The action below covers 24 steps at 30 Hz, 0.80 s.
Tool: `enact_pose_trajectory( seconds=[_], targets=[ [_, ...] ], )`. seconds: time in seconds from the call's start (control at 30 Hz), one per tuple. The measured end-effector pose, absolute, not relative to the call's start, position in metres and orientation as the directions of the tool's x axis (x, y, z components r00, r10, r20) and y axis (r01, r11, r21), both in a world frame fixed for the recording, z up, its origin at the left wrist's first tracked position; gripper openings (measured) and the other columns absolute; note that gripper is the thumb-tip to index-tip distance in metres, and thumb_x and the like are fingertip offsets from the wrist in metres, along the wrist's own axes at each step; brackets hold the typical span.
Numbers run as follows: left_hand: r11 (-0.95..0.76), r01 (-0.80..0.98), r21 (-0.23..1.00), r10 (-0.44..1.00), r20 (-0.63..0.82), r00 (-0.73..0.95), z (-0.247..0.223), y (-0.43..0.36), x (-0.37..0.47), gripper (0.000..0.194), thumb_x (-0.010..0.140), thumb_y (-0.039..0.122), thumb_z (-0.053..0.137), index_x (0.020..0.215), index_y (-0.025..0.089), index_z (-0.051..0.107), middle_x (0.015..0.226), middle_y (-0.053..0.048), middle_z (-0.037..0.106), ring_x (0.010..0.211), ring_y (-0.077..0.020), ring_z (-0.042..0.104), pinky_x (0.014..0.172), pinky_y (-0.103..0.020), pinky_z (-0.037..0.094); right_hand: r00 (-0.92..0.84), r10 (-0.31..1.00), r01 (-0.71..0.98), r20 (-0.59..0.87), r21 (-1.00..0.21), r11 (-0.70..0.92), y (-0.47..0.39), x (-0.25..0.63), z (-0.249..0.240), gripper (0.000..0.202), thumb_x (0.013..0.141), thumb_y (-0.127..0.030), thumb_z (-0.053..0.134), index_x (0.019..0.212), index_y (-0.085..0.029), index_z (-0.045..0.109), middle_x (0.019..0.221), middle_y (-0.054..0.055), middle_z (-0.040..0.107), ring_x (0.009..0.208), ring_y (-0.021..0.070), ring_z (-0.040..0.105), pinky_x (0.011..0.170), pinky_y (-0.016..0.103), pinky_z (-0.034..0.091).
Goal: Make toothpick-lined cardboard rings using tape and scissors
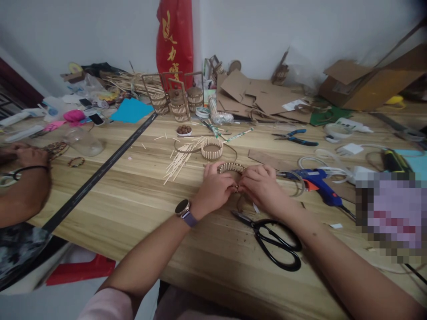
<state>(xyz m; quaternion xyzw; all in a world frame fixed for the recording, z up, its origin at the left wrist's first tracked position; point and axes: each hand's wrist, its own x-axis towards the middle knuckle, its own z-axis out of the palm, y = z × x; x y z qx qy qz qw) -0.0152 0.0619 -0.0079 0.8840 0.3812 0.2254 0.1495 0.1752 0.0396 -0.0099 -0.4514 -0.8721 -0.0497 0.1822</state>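
Observation:
Both of my hands close on a small round basket ring (231, 168) made of short upright sticks. My left hand (216, 184) grips its left side, and my right hand (259, 183) pinches its near right edge, the fingertips of both almost meeting. Just beyond stands a second stick ring (212, 149), with loose thin sticks (180, 163) scattered to its left. Black-handled scissors (271, 240) lie below my right hand. A blue glue gun (316, 180) rests to the right, its nozzle near my right wrist.
Small finished baskets (180, 104) with tall handles stand at the back, near a bowl of brown balls (184, 130). Blue-handled pliers (295, 138) lie at right, before cardboard pieces (260, 95). Another person's arm (25, 186) is at the left, beyond a black strip (103, 171).

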Motion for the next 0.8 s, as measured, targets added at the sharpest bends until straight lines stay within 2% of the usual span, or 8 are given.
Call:
enact_pose_trajectory(
  seconds=[0.17,0.3,0.43,0.53,0.67,0.8],
  targets=[
    [-0.688,0.591,0.421,0.721,0.302,0.624,-0.009,0.065,-0.017,0.014,0.087,0.017,0.062,0.081,0.022,0.074,0.093,-0.002,0.075,0.132,-0.0328,0.036,0.114,-0.059,0.021,-0.556,0.739,0.780,0.381,-0.068,0.622,0.042,0.178,-0.010,0.021,0.095,-0.025,0.052,0.080,-0.021,0.067,0.090,0.005,0.069,0.100,0.0238,0.055,0.094,0.043,0.027],
    [-0.704,0.567,0.428,0.701,0.289,0.652,-0.011,0.069,-0.020,0.009,0.087,0.025,0.066,0.088,0.022,0.074,0.098,-0.004,0.074,0.131,-0.0317,0.038,0.113,-0.053,0.028,-0.586,0.717,0.749,0.377,-0.086,0.657,0.046,0.187,-0.006,0.015,0.094,-0.025,0.055,0.091,-0.025,0.070,0.096,0.003,0.073,0.107,0.0242,0.056,0.096,0.044,0.025],
    [-0.727,0.530,0.438,0.666,0.257,0.701,-0.009,0.074,-0.024,0.016,0.083,0.031,0.072,0.096,0.022,0.073,0.104,-0.005,0.073,0.132,-0.0324,0.036,0.111,-0.052,0.030,-0.584,0.722,0.746,0.372,-0.107,0.658,0.048,0.191,-0.004,0.015,0.094,-0.026,0.055,0.095,-0.025,0.069,0.100,0.004,0.074,0.110,0.0256,0.056,0.096,0.045,0.024],
    [-0.723,0.536,0.436,0.672,0.264,0.692,-0.007,0.073,-0.024,0.009,0.087,0.026,0.066,0.089,0.022,0.073,0.101,-0.004,0.074,0.132,-0.0320,0.037,0.111,-0.054,0.029,-0.585,0.723,0.740,0.368,-0.123,0.661,0.047,0.189,-0.004,0.016,0.094,-0.025,0.052,0.091,-0.025,0.068,0.096,0.003,0.074,0.108,0.0248,0.057,0.097,0.045,0.024],
    [-0.737,0.542,0.405,0.668,0.312,0.676,-0.007,0.070,-0.024,0.015,0.090,0.018,0.060,0.084,0.021,0.073,0.095,-0.002,0.075,0.132,-0.0321,0.038,0.114,-0.058,0.024,-0.579,0.727,0.743,0.369,-0.129,0.657,0.043,0.182,-0.007,0.020,0.096,-0.023,0.048,0.087,-0.023,0.066,0.090,0.003,0.073,0.104,0.0232,0.059,0.099,0.044,0.024],
    [-0.756,0.532,0.382,0.651,0.350,0.674,-0.008,0.067,-0.023,0.015,0.090,0.018,0.060,0.084,0.019,0.073,0.092,-0.003,0.074,0.132,-0.0318,0.037,0.116,-0.057,0.022,-0.562,0.735,0.758,0.379,-0.120,0.641,0.040,0.181,-0.008,0.021,0.096,-0.022,0.047,0.086,-0.023,0.065,0.091,0.003,0.073,0.106,0.0232,0.060,0.100,0.045,0.023]
  ],
)
